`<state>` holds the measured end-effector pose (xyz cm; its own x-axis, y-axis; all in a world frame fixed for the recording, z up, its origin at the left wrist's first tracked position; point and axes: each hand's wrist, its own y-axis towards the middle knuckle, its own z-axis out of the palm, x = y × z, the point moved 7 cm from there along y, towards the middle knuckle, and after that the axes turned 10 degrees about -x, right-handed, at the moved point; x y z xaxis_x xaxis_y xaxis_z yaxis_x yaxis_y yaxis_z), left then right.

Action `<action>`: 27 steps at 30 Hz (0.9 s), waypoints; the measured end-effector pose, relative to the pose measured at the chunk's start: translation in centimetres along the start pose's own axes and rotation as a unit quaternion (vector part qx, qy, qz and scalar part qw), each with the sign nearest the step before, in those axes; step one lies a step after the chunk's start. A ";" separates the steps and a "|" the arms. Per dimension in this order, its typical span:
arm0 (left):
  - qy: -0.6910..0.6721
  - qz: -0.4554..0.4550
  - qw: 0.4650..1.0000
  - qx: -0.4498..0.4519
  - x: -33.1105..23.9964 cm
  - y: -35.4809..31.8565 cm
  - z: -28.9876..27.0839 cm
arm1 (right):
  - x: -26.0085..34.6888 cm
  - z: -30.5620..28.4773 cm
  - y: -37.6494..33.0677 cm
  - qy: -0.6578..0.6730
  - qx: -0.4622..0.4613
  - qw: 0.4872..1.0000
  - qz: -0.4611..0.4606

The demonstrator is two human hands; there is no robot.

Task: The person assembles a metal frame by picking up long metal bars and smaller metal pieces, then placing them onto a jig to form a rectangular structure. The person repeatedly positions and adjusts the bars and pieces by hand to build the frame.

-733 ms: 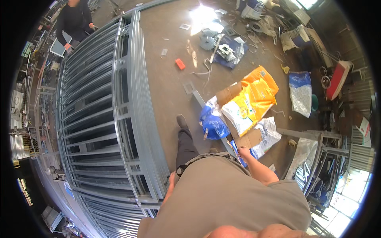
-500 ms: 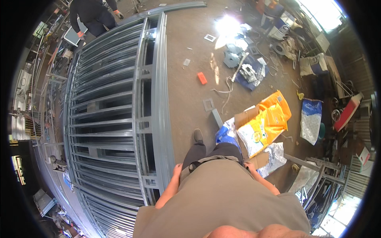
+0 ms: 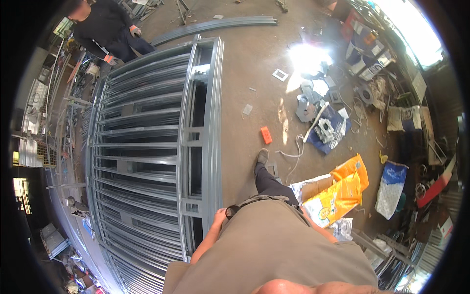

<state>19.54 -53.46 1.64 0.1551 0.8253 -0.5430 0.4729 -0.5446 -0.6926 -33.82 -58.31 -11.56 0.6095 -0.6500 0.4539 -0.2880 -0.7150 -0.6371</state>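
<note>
My left hand [image 3: 220,216] hangs low by my left hip, beside the right edge of a stack of grey metal barred frames [image 3: 185,147]; I cannot tell whether it touches them. A dark loop at my waist lies close to that hand. Its fingers are too small and partly hidden to read. My right hand [image 3: 305,213] is mostly covered by my shirt at the right hip, near an orange and white sack [image 3: 338,196] on the floor. Nothing shows clearly in either hand.
A co-worker in dark clothes and gloves [image 3: 105,29] stands at the stack's far left corner. Long metal profiles [image 3: 215,29] lie beyond it. Ahead on the floor are an orange block [image 3: 266,135], scrap metal plates [image 3: 306,109] and a blue and white sack [image 3: 391,190].
I have stepped forward, one shoe now ahead near the orange block. Floor things and the stack have shifted down and right in view. The co-worker shows more fully, turned toward the stack.
</note>
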 end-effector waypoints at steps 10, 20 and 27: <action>0.059 -0.018 0.998 -0.001 -16.0 10.7 1.8 | 26.9 -10.9 14.9 0.092 0.003 0.995 0.049; -0.089 -0.092 0.986 0.109 -39.3 24.1 9.2 | 34.4 -19.0 33.3 0.079 -0.017 0.996 -0.026; -0.103 -0.117 0.978 0.137 -52.0 31.1 10.7 | 34.9 -21.6 40.9 0.056 0.000 0.998 0.028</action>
<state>16.86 -114.93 3.31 -0.1208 0.9004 -0.4180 0.2195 -0.3864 -0.8958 -40.33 -115.82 -8.33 0.5058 -0.7143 0.4837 -0.3196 -0.6760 -0.6640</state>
